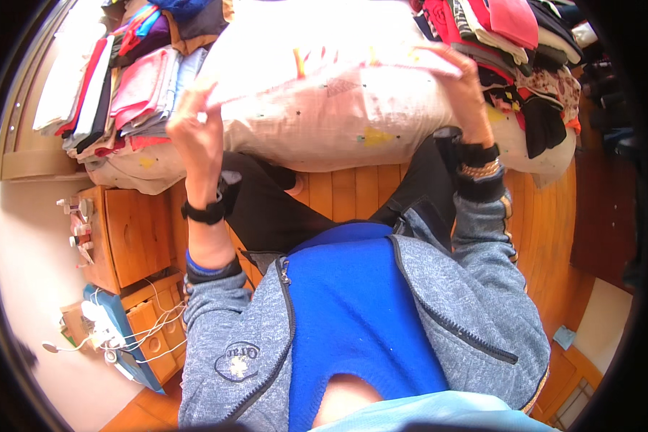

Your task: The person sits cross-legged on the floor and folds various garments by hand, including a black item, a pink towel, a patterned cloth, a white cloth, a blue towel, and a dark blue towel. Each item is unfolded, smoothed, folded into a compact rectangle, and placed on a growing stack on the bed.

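In both hands, stretched between them above the edge of the bed, is a pale garment [329, 60] with pink and orange marks, blurred and overexposed. My left hand [197, 116] grips its end at the left of the view. At the right, my right hand [459, 70] pinches the other end, where a pinkish fold sticks out past the fingers. Below the garment lies the bed's light patterned cover [313, 129]. Much of the garment's shape is lost in the glare.
Stacks of folded clothes [140, 89] lie on the bed at the left; more piled clothes [497, 27] lie at the right, with a black item [544, 125] hanging over the edge. A wooden cabinet [140, 235] and white cables [156, 329] are at the lower left.
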### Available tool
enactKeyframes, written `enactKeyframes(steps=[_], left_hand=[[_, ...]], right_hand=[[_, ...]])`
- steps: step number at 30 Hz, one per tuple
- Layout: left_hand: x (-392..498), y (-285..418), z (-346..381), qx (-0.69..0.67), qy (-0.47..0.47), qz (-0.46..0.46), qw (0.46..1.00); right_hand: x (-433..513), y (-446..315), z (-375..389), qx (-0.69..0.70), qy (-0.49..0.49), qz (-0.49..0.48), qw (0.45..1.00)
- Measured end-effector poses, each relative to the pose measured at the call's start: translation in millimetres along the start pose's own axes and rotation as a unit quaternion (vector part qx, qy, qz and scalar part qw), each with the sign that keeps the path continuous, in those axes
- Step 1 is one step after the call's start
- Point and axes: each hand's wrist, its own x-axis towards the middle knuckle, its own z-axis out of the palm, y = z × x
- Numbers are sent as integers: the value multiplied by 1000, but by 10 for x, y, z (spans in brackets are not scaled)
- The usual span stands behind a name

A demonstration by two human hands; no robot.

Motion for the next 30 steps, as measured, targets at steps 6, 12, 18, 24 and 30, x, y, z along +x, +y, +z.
enactKeyframes(steps=[6,12,18,24,30], left_hand=[[-874,-407,148,-28,-244,-68,967],[-879,-378,15,-127,-343,-165,916],[-612,-396,-3,-124,-364,-170,907],[-60,-921,675,99,-139,-130,977],[-389,-789,1536,95,-158,-13,983]], right_hand=[[-853,778,331,-86,-193,41,976],[-908,838,138,-89,-248,208,942],[-586,767,137,-105,-184,226,951],[207,1217,214,-311,22,153,938],[2,1458,957,-523,97,18,847]])
